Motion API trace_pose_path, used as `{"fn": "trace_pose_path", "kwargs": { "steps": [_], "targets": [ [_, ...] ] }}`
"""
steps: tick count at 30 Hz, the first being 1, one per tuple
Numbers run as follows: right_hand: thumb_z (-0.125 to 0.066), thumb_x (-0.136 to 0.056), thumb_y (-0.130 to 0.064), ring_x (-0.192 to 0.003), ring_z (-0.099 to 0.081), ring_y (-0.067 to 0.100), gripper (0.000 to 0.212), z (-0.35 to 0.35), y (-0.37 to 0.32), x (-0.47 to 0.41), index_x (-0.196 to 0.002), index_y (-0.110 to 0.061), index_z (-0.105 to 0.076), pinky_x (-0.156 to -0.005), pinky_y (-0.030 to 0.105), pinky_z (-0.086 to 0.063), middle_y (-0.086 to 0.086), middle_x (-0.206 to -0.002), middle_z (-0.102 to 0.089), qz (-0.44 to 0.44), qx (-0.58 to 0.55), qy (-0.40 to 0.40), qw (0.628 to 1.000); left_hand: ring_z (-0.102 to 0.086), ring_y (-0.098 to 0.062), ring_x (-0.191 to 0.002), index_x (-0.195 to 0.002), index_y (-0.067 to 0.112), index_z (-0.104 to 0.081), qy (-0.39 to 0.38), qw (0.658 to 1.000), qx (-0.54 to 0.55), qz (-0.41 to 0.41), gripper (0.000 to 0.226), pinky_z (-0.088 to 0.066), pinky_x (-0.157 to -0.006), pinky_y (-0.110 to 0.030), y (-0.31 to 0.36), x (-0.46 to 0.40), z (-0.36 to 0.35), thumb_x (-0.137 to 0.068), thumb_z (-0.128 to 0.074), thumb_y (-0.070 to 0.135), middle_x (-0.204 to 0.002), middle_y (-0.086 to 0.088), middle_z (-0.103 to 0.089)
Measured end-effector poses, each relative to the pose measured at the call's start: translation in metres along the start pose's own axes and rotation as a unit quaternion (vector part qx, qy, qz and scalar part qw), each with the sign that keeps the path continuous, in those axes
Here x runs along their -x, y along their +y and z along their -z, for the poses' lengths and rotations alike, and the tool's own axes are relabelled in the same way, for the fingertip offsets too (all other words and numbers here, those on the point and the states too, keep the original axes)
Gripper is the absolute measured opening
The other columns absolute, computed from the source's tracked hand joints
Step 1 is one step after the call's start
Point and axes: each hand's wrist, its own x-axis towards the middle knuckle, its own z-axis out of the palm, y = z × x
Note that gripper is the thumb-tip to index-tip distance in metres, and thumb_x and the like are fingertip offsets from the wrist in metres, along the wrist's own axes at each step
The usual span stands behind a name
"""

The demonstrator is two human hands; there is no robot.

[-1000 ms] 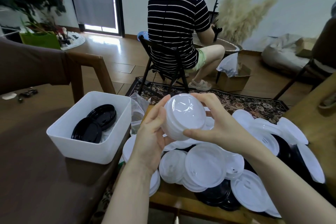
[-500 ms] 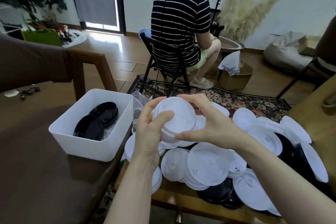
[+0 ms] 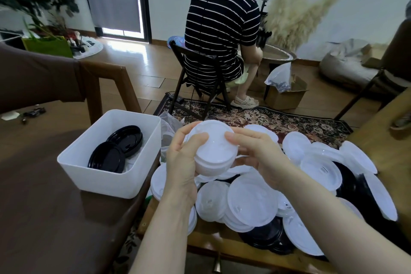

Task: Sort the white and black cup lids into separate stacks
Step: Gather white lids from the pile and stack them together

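White lids in a short stack (image 3: 214, 151) were held up just above the loose pile (image 3: 251, 202), gripped from both sides. The left hand (image 3: 182, 162) wrapped the stack's near-left side with its thumb over the top, and the right hand (image 3: 260, 158) curled its fingers (image 3: 233, 138) onto the top and far-right side, so both hands held the same stack. It hung clear of the pile rather than resting on it.

Beside the pile, on the stack's left, a white bin (image 3: 111, 155) sat on the brown counter (image 3: 44, 218) and held two black lids (image 3: 115, 149) or small stacks of them; how many lay in each could not be told.

Judging by this, the sorting was only partly done. A few black lids had been separated into the bin and a handful of white ones gathered in the hands, but most of the work remained: the pile still spread wide below and to the right of the held stack, mostly white lids on top with more black lids (image 3: 264, 236) showing beneath its near edge and along its right side, mixed together.
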Motion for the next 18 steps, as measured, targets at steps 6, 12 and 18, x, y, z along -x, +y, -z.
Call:
{"fn": "trace_pose_path", "kwargs": {
  "steps": [6, 12, 18],
  "targets": [
    [-0.058, -0.091, -0.035, -0.096, -0.067, 0.027, 0.031, 0.001, 0.003, 0.002, -0.114, -0.018, -0.070, -0.083, 0.036, -0.058, 0.013, -0.112, -0.071, 0.015, -0.006, -0.009, 1.000, -0.071, -0.020, -0.106, -0.126, 0.039, -0.063, -0.083, 0.996, -0.034, 0.017, 0.055, -0.061, -0.078, -0.040, 0.000, -0.002, 0.011, -0.073, -0.077, 0.035, -0.119, 0.003, -0.071],
    [-0.058, -0.088, -0.042, -0.111, -0.064, 0.011, 0.052, 0.026, -0.011, -0.005, -0.135, -0.019, -0.056, -0.096, 0.033, -0.053, -0.002, -0.129, -0.064, 0.068, 0.074, 0.051, 0.994, -0.067, -0.017, -0.103, -0.131, 0.026, -0.062, -0.008, 0.999, 0.033, 0.001, 0.065, -0.059, -0.065, -0.031, 0.004, -0.011, 0.016, -0.068, -0.080, 0.032, -0.117, 0.002, -0.071],
    [-0.063, -0.093, -0.021, -0.119, -0.052, 0.004, 0.034, 0.073, -0.005, -0.008, -0.126, -0.026, -0.063, -0.101, 0.028, -0.041, -0.012, -0.126, -0.060, 0.125, 0.358, 0.123, 0.917, -0.065, -0.030, -0.117, -0.128, 0.029, -0.066, 0.086, 0.989, 0.113, 0.042, 0.061, -0.052, -0.097, -0.057, 0.003, -0.026, 0.037, -0.073, -0.075, 0.051, -0.125, -0.003, -0.070]
  ]
}}
